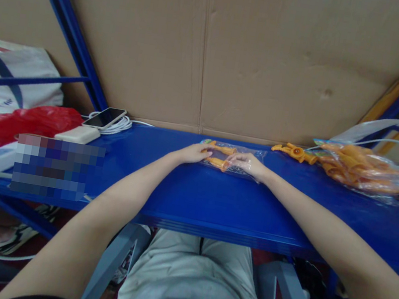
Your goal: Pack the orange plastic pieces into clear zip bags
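Nearest the camera, both forearms reach forward from the body over grey trousers and across the blue counter (pixel 212 208), converging toward its far edge. The left hand (pixel 194 154) lies palm down with its fingers extended and close together, the fingertips resting on the left end of a small clear plastic bag (pixel 234 158) that lies flat on the counter. Its grip is not closed around anything; the fingers press on the bag rather than pinch it. The right hand (pixel 248 164) lies palm down over the right half of the same bag, fingers loosely spread and slightly curled, touching the plastic; whether any finger pinches it from below I cannot tell. Inside the bag, between the two hands, sit small orange plastic parts (pixel 219 162), one near the bag's far edge and one near its front edge.

Farther right, a loose orange plastic part (pixel 296 152) lies on the counter, just beside a larger clear bag of orange parts (pixel 360 169). To the left, well apart from the hands, a white power bank (pixel 78 134) sits near a smartphone (pixel 105 117) resting on a coiled white cable (pixel 119 125), with a red plastic bag (pixel 21 119) beyond. A brown cardboard sheet (pixel 257 57) stands behind the counter.
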Demonstrator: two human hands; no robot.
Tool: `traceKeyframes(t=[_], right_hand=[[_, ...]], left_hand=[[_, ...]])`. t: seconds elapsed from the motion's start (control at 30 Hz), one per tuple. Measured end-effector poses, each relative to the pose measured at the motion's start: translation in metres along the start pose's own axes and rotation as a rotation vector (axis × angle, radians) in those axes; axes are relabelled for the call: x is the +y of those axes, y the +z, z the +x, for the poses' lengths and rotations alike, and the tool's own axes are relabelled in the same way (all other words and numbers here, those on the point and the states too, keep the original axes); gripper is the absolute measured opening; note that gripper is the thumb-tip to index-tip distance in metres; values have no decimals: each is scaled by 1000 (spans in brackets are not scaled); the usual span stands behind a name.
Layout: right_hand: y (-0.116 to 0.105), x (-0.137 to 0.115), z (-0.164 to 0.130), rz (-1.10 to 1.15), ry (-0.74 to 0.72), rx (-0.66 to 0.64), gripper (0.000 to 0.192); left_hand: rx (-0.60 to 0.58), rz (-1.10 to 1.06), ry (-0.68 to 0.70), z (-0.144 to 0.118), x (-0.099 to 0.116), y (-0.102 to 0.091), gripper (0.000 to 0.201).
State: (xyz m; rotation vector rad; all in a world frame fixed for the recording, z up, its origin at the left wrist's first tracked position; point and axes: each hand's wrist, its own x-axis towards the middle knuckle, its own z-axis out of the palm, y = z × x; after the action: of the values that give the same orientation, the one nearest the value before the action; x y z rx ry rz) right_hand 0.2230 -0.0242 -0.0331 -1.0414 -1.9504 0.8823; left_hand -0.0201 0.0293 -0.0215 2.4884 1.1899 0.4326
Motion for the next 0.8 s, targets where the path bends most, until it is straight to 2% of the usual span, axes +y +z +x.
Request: traceKeyframes(t=[0.13, 0.3, 0.43, 0.63, 0.8], right_hand=[[3, -8, -4, 38, -18, -94, 31], [3, -9, -5, -22, -1, -127, 25], [2, -9, -4, -34, -35, -170, 27], [4, -11, -5, 48, 66, -124, 37], [4, -7, -4, 120, 104, -82, 26]], left_hand=[[12, 5, 11, -1, 4, -1, 46], [49, 16, 76, -1, 4, -1, 45], [66, 70, 68, -3, 7, -1, 44], [51, 139, 49, -3, 10, -2, 43], [39, 163, 75, -3, 8, -2, 44]])
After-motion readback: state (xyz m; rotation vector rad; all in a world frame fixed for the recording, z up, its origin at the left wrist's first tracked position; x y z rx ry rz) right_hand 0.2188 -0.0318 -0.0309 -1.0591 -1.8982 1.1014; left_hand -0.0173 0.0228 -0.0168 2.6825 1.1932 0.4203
